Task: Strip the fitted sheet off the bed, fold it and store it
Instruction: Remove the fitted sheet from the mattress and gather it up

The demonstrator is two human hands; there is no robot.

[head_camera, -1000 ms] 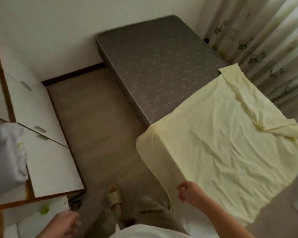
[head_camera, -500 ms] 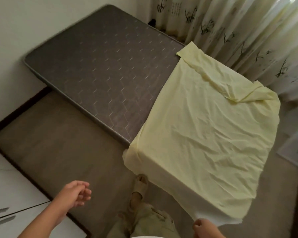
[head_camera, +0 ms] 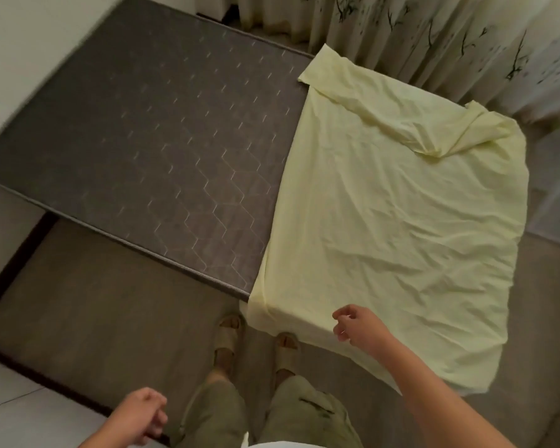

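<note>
Sheet (head_camera: 401, 221): pale yellow, creased, spread over right part of grey mattress (head_camera: 159, 140), draped over near edge, far strip folded back near curtains (head_camera: 434, 37). Right hand (head_camera: 358, 324): above Sheet at near edge, fingers loosely curled; pinching cloth or not, cannot tell. Left hand (head_camera: 136, 415): low, well apart from mattress, fingers loosely curled, holding nothing. 2 sandalled feet (head_camera: 227, 337) on floor (head_camera: 94, 318) beside mattress.
</note>
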